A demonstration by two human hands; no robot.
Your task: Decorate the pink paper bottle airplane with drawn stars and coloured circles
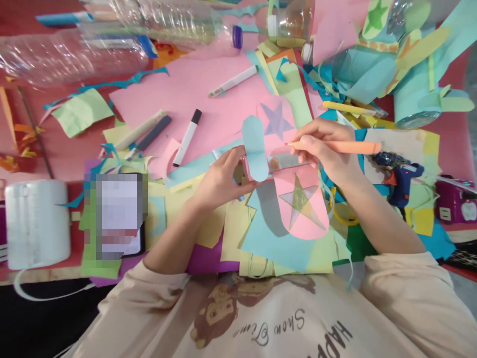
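Note:
My left hand is closed around the left end of a paper craft with a clear, tube-like body. A rounded light-blue paper strip stands across this end. Two pink flaps extend from the body: the near flap bears a green and lilac star, and the far flap has a purple star. In my right hand is an orange marker, its tip pointing left beside the far flap. The right fingers lie against the body of the craft, which hides part of their contact.
Paper scraps lie beneath my hands. A blue glue gun rests at the right, near a purple box. Plastic bottles line the back. A black-capped marker, a phone and a white case are left.

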